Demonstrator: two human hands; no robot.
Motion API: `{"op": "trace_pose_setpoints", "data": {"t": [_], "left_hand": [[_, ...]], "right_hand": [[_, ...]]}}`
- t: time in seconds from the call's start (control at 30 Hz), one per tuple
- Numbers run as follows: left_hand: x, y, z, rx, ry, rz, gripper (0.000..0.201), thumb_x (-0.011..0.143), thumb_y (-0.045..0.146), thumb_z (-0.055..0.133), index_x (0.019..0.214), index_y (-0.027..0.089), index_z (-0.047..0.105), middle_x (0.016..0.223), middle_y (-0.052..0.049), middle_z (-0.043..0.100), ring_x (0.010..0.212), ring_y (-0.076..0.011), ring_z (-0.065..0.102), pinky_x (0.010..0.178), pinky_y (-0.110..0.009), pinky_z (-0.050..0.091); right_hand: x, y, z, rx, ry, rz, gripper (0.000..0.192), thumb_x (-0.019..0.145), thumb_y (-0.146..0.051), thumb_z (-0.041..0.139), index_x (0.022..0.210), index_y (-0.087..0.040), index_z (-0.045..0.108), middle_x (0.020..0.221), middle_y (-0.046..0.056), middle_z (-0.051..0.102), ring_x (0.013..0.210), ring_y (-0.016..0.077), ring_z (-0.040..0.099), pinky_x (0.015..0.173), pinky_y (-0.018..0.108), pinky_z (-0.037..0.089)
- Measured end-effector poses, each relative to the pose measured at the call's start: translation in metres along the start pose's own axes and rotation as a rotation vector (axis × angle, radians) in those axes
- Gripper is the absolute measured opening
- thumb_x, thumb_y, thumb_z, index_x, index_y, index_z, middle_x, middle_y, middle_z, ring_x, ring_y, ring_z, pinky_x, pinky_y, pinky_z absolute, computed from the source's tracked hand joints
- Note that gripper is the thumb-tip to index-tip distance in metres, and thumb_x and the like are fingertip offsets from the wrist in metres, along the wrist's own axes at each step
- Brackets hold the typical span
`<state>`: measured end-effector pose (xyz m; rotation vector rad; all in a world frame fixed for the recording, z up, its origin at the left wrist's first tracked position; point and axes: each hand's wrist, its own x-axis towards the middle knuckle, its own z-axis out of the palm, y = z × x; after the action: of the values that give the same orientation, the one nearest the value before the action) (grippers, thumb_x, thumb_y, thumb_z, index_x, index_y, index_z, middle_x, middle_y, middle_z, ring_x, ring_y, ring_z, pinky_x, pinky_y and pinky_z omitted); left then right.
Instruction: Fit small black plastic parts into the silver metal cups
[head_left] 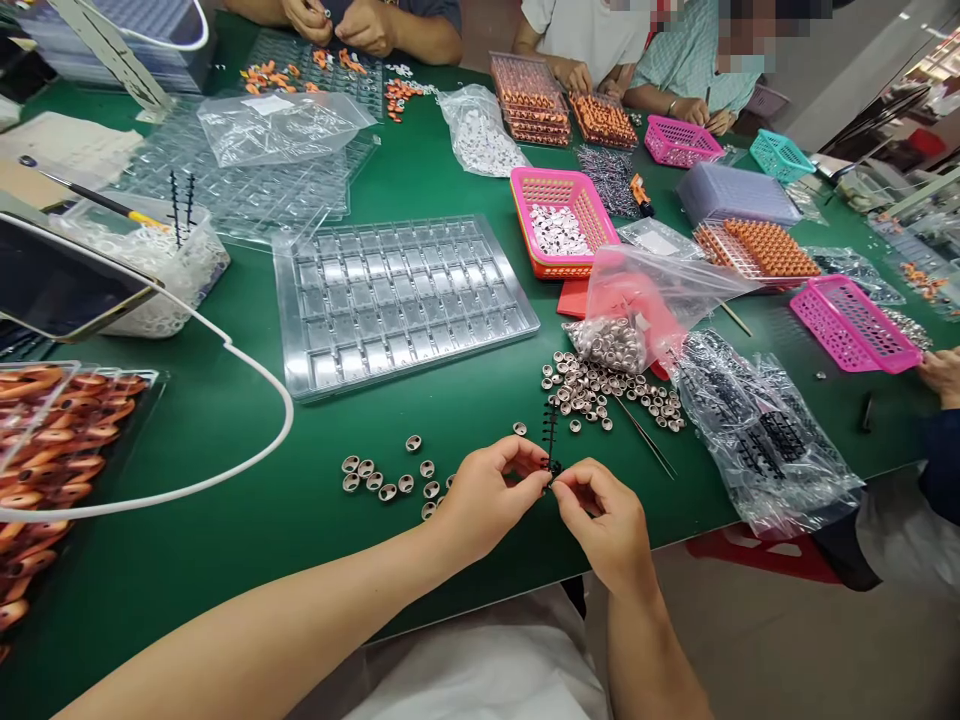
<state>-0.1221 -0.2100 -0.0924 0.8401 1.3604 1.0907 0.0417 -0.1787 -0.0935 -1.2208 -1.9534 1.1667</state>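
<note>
My left hand (484, 500) pinches a black toothed plastic strip (550, 432), which stands upright above the fingertips. Close against it, my right hand (611, 520) has thumb and forefinger pinched at the strip's lower end; whether a small piece sits between those fingers is hidden. Several small silvery metal cups (387, 492) with dark holes lie loose left of my hands. Behind my hands spreads a larger pile of the same cups (592, 390), partly under an open clear bag (611, 340). A pair of metal tweezers (649, 440) lies to the right of the pile.
A clear compartment tray (405, 300) lies ahead. On the right is a bag of black strips (769, 430); a pink basket (562, 215) holds white pieces. A white cable (285, 420) loops on the left near orange parts (52, 460). Co-workers' hands (341, 22) work across the table.
</note>
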Motion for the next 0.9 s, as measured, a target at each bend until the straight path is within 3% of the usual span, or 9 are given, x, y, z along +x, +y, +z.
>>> {"op": "trace_pose_setpoints", "data": {"t": [0.23,0.43,0.67,0.77,0.9], "left_hand": [[0.000,-0.001,0.000,-0.047,-0.002,0.004,0.014,0.077,0.025,0.067,0.088,0.017,0.064,0.085,-0.004,0.066,0.080,-0.0191,0.064,0.075,-0.033,0.054],[0.001,0.004,0.000,-0.304,-0.137,-0.070,0.020,0.073,0.025,0.072,0.086,0.014,0.062,0.079,-0.002,0.063,0.072,-0.0148,0.062,0.070,-0.031,0.055],[0.003,0.005,0.001,-0.475,-0.221,-0.151,0.031,0.065,0.029,0.082,0.082,0.012,0.061,0.075,-0.001,0.064,0.067,-0.0123,0.063,0.067,-0.028,0.054],[0.003,0.004,0.002,-0.466,-0.190,-0.147,0.033,0.064,0.030,0.082,0.082,0.012,0.061,0.077,-0.001,0.063,0.068,-0.0124,0.063,0.067,-0.028,0.055],[0.003,0.002,0.000,-0.420,-0.093,-0.127,0.033,0.066,0.031,0.081,0.085,0.012,0.061,0.079,-0.001,0.062,0.070,-0.0130,0.062,0.068,-0.030,0.057]], "right_hand": [[0.003,0.002,-0.001,0.117,-0.041,0.133,0.016,0.090,-0.028,0.057,0.076,-0.019,0.059,0.071,-0.002,0.051,0.059,0.0111,0.043,0.051,0.023,0.034],[0.006,0.012,-0.010,0.379,-0.185,0.226,0.021,0.090,-0.033,0.060,0.075,-0.019,0.057,0.068,-0.003,0.045,0.059,0.0104,0.036,0.052,0.024,0.028],[0.001,0.022,-0.008,0.697,-0.253,0.267,0.024,0.083,-0.036,0.067,0.071,-0.018,0.057,0.064,-0.003,0.042,0.057,0.0104,0.032,0.052,0.025,0.023],[0.000,0.020,-0.011,0.570,-0.194,0.257,0.023,0.085,-0.036,0.065,0.072,-0.018,0.057,0.065,-0.003,0.042,0.056,0.0103,0.033,0.051,0.025,0.024],[0.002,0.016,-0.017,0.063,-0.039,0.124,0.018,0.091,-0.032,0.056,0.077,-0.020,0.059,0.072,-0.001,0.051,0.059,0.0123,0.043,0.054,0.025,0.033]]}}
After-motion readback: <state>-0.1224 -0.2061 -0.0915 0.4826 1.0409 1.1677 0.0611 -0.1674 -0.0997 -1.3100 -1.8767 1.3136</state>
